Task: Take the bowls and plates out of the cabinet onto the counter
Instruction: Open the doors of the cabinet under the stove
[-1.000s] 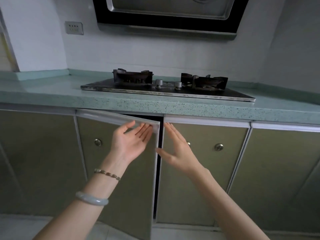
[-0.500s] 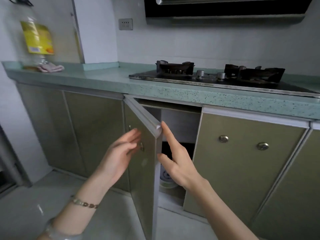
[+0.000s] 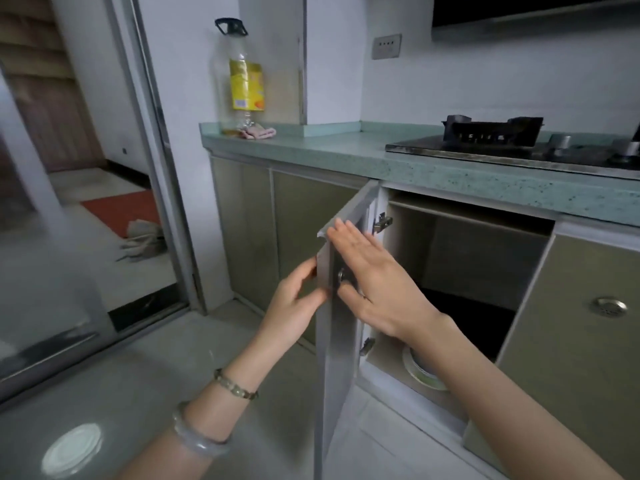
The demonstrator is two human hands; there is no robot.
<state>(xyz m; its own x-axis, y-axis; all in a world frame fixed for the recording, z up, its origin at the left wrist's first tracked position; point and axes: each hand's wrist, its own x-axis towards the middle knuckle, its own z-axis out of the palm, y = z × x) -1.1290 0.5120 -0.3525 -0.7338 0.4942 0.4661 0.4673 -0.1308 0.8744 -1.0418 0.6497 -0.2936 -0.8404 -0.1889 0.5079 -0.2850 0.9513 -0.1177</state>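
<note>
The cabinet door (image 3: 341, 358) stands swung out, seen nearly edge-on. My left hand (image 3: 294, 306) holds it from the outer side, with curled fingers and thumb at its free edge. My right hand (image 3: 374, 285) lies flat on the inner face, fingers straight, beside the knob bolt. Inside the open cabinet (image 3: 485, 258), low at the front, the white rim of a stack of plates (image 3: 420, 370) shows partly behind my right forearm. The rest of the interior is dark. The green counter (image 3: 346, 147) runs above.
A gas stove (image 3: 502, 140) sits on the counter at the right. An oil bottle (image 3: 242, 74) and a pink cloth (image 3: 259, 133) stand at the counter's left end. A closed cabinet door (image 3: 588, 341) is on the right, a sliding glass door (image 3: 62, 271) on the left.
The door has swung much further open. My right hand has moved from its edge onto the inner face. My view has turned left and dropped lower.
</note>
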